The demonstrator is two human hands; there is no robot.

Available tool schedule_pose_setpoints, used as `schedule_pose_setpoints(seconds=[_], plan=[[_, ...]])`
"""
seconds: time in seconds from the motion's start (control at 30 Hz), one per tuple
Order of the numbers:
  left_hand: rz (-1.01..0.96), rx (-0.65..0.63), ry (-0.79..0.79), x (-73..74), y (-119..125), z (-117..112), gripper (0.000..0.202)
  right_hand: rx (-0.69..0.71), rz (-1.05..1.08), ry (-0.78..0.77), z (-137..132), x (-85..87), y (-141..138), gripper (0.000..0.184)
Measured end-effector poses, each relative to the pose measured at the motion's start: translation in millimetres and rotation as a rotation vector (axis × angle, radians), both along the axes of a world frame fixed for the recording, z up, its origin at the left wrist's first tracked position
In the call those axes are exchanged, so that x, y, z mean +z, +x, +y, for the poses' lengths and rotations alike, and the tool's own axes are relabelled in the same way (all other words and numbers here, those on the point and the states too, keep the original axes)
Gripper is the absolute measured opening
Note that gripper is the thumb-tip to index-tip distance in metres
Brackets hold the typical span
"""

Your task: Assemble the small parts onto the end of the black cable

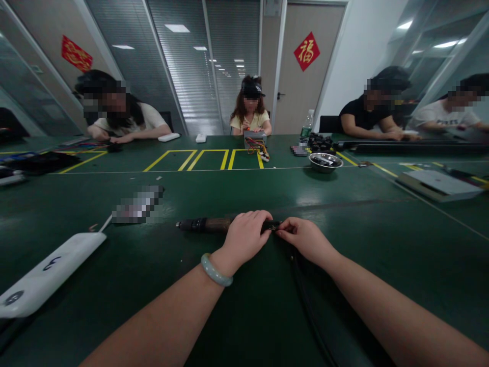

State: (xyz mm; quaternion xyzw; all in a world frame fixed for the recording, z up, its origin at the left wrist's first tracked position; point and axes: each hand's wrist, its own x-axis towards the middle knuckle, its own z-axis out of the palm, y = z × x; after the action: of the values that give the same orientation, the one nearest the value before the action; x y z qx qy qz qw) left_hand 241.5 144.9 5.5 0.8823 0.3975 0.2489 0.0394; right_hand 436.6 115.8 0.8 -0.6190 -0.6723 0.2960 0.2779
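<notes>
Inside the table's (141, 270) far edge, a tool (212, 224) is gripped by the left hand (244, 237), its tail by the right hand (305, 239).

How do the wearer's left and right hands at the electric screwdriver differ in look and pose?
The left hand has a pale green bangle at its wrist; the right hand shows none. The left hand wraps over the electric screwdriver from above, while the right hand pinches with its fingertips at the rear end. Both hands are bare.
</notes>
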Motion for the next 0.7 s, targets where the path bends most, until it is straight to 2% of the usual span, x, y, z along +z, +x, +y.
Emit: schedule_pose_setpoints(seconds=[0.1,0.33,0.57,0.7], plan=[[-0.012,0.012,-0.008,-1.5,-0.4,0.7,0.022,0.001,0.001,0.005,0.2,-0.2,-0.3,0.011],[0.043,-0.065,0.018,0.1,-1.2,2.2,0.014,0.014,-0.001,0.017,1.8,-2.2,1.1,0.011],[0.019,0.004,0.027,-1.9,0.7,1.3,0.016,0.002,-0.004,0.0,2.0,-2.2,0.8,0.012],[0.03,-0.041,0.018,-0.7,-0.3,1.1,0.012,-0.003,-0.007,0.003,1.6,-1.6,0.4,0.012]])
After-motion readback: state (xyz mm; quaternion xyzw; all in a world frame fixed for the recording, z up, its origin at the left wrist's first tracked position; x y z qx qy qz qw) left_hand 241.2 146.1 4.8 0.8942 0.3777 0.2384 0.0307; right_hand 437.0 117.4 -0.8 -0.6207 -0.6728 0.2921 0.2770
